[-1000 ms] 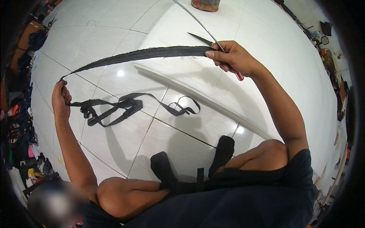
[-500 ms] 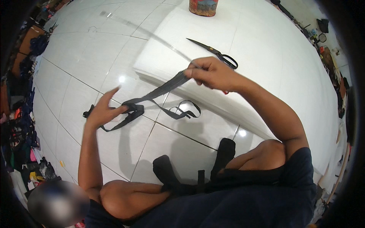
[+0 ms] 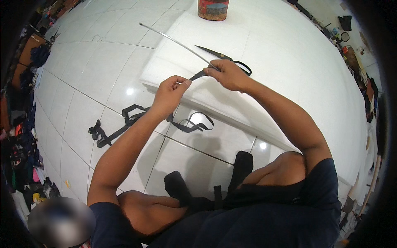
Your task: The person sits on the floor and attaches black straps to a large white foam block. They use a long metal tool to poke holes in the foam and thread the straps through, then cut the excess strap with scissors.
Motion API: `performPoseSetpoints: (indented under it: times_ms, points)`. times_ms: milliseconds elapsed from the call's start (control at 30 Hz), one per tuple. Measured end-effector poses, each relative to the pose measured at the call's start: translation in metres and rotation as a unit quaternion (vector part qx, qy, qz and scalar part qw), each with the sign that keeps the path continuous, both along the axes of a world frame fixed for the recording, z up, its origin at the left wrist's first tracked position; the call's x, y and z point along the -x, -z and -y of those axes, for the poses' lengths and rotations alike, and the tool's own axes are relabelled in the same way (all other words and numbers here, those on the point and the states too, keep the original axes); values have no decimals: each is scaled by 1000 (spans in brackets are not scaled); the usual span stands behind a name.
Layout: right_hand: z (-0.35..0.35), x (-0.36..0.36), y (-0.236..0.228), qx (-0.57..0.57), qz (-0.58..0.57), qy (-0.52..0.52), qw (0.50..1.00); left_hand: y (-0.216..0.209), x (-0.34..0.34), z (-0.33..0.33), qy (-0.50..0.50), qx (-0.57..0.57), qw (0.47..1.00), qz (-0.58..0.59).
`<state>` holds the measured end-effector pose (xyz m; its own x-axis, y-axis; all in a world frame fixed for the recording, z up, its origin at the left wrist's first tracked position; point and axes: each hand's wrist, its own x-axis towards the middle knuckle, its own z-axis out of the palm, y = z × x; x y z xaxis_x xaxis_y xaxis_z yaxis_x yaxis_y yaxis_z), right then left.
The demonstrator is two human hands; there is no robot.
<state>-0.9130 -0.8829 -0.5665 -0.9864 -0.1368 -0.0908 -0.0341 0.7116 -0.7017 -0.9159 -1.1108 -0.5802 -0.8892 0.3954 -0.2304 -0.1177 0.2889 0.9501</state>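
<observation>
My right hand [image 3: 229, 75] grips one end of a black fabric strap [image 3: 198, 75] together with a thin silvery metal rod [image 3: 175, 42]. The rod points up and left over the white slab; whether it is round or flat I cannot tell. Close beside it, my left hand [image 3: 168, 97] pinches the same strap between thumb and fingers. Only a short piece of strap shows between the hands. The rest trails behind my left forearm to the floor, where loose black loops [image 3: 131, 113] lie. Black-handled scissors [image 3: 223, 56] rest on the slab just beyond my right hand.
A thick white foam-like slab [image 3: 289, 70] fills the right side, its edge running in front of my knees. A worn red container [image 3: 213, 10] stands on its far part. White floor tiles [image 3: 78, 74] spread to the left, with piled clutter [image 3: 25, 153] along that side.
My left hand has moved up and right from the floor loops to the strap near my right hand. The rod, smeared before, now looks sharp and thin.
</observation>
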Motion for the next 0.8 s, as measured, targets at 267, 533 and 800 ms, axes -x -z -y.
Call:
performPoseSetpoints:
  times_ms: [267, 533, 800]
  points:
    - [-5, 16, 20, -54, 19, 31, 998, 57, 14, -11, -63, 158, 975, -143]
    - [-51, -44, -109, 149, 46, 138, 978, 81, 15, -13, -103, 207, 971, -69]
    - [-69, -130, -126, -267, 52, -22, 962, 92, 11, -8, -110, 171, 977, -61]
